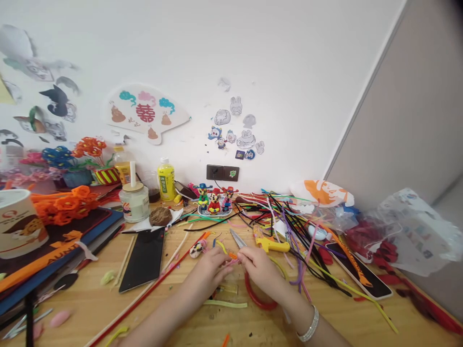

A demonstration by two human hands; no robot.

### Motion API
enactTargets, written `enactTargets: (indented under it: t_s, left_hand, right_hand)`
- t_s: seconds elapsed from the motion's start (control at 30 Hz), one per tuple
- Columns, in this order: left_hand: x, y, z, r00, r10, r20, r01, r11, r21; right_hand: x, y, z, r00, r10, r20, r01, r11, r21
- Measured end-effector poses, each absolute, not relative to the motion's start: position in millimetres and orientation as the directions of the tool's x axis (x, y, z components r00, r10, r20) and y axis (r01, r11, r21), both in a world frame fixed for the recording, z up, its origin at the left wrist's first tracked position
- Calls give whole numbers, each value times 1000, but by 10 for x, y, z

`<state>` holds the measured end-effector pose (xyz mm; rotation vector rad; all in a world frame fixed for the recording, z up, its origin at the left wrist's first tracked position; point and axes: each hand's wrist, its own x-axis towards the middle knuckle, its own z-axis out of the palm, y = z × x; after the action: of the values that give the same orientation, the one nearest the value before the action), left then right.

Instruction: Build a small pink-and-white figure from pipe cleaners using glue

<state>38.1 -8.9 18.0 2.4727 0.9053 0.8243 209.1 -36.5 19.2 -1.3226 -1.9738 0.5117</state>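
Note:
My left hand (211, 267) is closed, its fingertips pinching a short pink and orange strip (232, 259), which looks like pipe cleaner. From the other side my right hand (259, 270) pinches the same small piece; the fingers partly hide it. Scissors pass under my right hand, with the grey blades (238, 238) showing above it and the red handle (261, 300) below. Whether the hand touches them I cannot tell. A small white and pink doll-like piece (197, 248) lies just beyond my left hand. To the right rests a yellow glue gun (273, 244).
Three colourful figures (214, 200) stand on a tray by the wall. Loose pipe cleaners (300, 241) spread over the right side, beside a phone (376, 282). On the left are a black tablet-like slab (142, 260), a candle jar (133, 202), a yellow bottle (166, 179) and a paper cup (20, 226).

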Motion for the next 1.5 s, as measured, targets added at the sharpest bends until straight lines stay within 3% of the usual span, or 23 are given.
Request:
enactTargets:
  t_s: [0.13, 0.27, 0.37, 0.47, 0.57, 0.67, 0.77, 0.83, 0.93, 1.07, 1.2, 1.33, 1.4, 1.5]
  left_hand:
    - [382, -90, 137, 617, 667, 417, 497, -742, 451]
    - [286, -41, 181, 704, 524, 478, 493, -846, 202]
    - [225, -21, 221, 806, 359, 471, 422, -906, -32]
    - [219, -36, 232, 856, 301, 421, 388, -911, -138]
    - [239, -51, 211, 835, 327, 443, 406, -909, -95]
    - [264, -52, 180, 708, 446, 548, 498, -865, 61]
    - [307, -69, 159, 587, 563, 582, 554, -803, 218]
    - [341, -92, 145, 579, 592, 561, 552, -791, 264]
    - [366, -113, 115, 608, 588, 533, 552, -796, 249]
    - [313, -83, 121, 691, 511, 512, 541, -835, 102]
    - [243, -72, 213, 833, 344, 433, 414, -907, -76]
    - [253, -99, 241, 869, 296, 396, 360, -928, -96]
    - [265, -89, 212, 860, 301, 413, 363, -928, -80]
    - [274, -59, 169, 793, 385, 472, 449, -893, -26]
  right_hand:
    - [2092, -364, 192, -195, 916, 350, 664, 386, -641]
    - [2131, -375, 242, -329, 897, 296, 669, 442, -598]
    - [2131, -365, 256, -444, 860, 252, 715, 509, -480]
    - [2103, -355, 255, -532, 828, 179, 768, 560, -311]
    - [2101, -367, 261, -493, 857, 150, 813, 516, -270]
    - [2132, -402, 261, -354, 910, 215, 770, 414, -485]
    - [2114, -441, 216, -233, 939, 251, 561, 341, -754]
    - [2052, -455, 156, -187, 953, 239, 394, 296, -870]
    - [1938, -459, 67, -95, 972, 214, 258, 232, -938]
    - [1930, -463, 79, -87, 958, 272, 454, 281, -846]
    - [2065, -472, 184, -409, 874, 263, 693, 485, -533]
    - [2133, -463, 195, -573, 804, 162, 732, 590, -340]
    - [2135, -457, 190, -537, 826, 168, 743, 558, -369]
    - [2121, -451, 200, -387, 895, 223, 699, 442, -562]
